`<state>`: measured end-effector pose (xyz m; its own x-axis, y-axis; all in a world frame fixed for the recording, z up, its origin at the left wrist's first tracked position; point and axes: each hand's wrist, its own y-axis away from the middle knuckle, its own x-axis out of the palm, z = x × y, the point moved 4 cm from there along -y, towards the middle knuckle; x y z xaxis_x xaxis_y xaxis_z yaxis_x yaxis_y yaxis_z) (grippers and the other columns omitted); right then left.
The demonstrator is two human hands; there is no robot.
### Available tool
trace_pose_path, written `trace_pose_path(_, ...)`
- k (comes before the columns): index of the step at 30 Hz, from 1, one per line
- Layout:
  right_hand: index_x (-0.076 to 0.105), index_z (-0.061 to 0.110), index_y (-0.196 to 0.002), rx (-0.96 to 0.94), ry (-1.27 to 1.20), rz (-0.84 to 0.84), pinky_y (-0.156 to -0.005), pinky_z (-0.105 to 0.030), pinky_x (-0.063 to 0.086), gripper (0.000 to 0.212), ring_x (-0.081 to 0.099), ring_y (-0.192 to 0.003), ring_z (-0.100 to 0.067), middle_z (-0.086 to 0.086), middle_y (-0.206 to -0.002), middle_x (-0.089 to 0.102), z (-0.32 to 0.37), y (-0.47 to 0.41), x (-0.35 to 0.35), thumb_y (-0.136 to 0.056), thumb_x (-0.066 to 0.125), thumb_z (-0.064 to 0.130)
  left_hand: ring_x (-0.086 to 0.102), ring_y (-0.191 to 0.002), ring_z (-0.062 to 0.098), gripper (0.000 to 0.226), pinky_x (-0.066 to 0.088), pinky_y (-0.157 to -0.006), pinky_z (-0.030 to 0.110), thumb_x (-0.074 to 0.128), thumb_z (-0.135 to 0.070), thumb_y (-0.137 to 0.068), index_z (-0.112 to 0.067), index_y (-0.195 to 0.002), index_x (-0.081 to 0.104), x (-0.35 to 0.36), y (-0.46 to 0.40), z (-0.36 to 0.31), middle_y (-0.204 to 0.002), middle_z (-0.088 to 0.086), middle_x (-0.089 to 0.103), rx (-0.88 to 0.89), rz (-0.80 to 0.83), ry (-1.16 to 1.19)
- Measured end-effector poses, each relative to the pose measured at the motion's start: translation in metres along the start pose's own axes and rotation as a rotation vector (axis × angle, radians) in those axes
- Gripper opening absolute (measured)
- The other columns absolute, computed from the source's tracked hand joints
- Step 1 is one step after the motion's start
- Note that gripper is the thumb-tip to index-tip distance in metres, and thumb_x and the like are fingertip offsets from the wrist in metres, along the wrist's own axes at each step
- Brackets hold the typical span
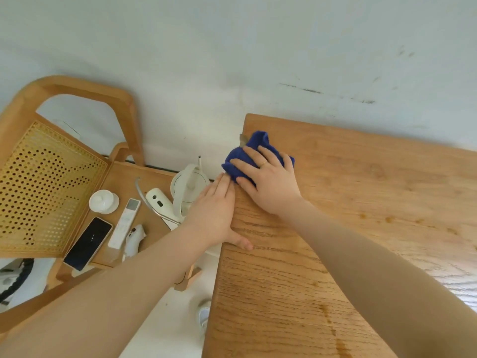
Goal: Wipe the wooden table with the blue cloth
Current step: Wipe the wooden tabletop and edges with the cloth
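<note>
Two hands at wooden table [361, 215] left edge, right hand [268, 182] flat, fingers spread on bunched blue cloth [254, 153] near far corner, left hand [219, 210] flat over edge, fingertips touching cloth.

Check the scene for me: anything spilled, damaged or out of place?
Yes: darker wet-looking streaks on the wooden table near its front edge, away from the blue cloth. Also, a kettle, phone and remote sit on the chair seat.

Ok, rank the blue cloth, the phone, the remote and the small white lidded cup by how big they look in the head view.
1. Blue cloth, partly hidden under a hand.
2. Phone.
3. Remote, similar in length but narrower.
4. White lidded cup, clearly smallest.
</note>
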<state>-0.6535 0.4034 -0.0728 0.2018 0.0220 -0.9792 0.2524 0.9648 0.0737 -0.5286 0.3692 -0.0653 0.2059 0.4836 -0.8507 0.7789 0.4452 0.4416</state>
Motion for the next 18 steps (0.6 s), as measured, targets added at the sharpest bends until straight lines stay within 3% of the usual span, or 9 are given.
trace_pose_path(8, 0.036, 0.044, -0.137, 0.220, -0.042, -0.059, -0.112, -0.050, 0.010, 0.042, 0.022, -0.139, -0.023, 0.005, -0.152, 0.029, -0.045, -0.090, -0.006, -0.094, 0.034, 0.047, -0.009, -0.145, 0.025, 0.145, 0.000, -0.117, 0.034, 0.062, -0.078, -0.052, 0.002, -0.145, -0.014, -0.001, -0.004, -0.007, -0.154, 0.014, -0.022, -0.007, 0.034, -0.164)
trace_pose_path(13, 0.036, 0.045, -0.137, 0.163, -0.063, -0.037, -0.110, -0.050, 0.012, 0.045, 0.018, -0.141, -0.023, 0.005, -0.153, 0.027, -0.030, -0.024, -0.005, -0.093, 0.030, 0.054, -0.003, -0.145, 0.024, 0.147, 0.000, -0.116, 0.034, 0.068, -0.075, -0.049, -0.002, -0.145, -0.015, -0.003, 0.003, -0.007, -0.154, 0.010, -0.024, -0.013, 0.057, -0.053)
trace_pose_path(16, 0.036, 0.047, -0.136, 0.068, -0.049, 0.021, -0.107, -0.049, 0.015, 0.053, 0.021, -0.141, -0.023, 0.007, -0.152, 0.029, -0.020, 0.020, -0.002, -0.087, 0.019, 0.060, 0.010, -0.144, 0.023, 0.149, 0.008, -0.117, 0.034, 0.073, -0.073, -0.046, -0.005, -0.147, -0.013, -0.005, 0.001, -0.009, -0.156, 0.007, -0.013, 0.009, 0.008, 0.033)
trace_pose_path(18, 0.038, 0.046, -0.135, 0.029, -0.051, 0.028, -0.105, -0.049, 0.017, 0.052, 0.022, -0.140, -0.023, 0.008, -0.151, 0.031, -0.025, 0.019, -0.002, -0.088, 0.021, 0.058, 0.012, -0.142, 0.024, 0.146, 0.013, -0.116, 0.033, 0.074, -0.071, -0.047, -0.006, -0.147, -0.011, -0.004, -0.002, -0.012, -0.155, 0.006, -0.010, -0.006, -0.016, 0.077)
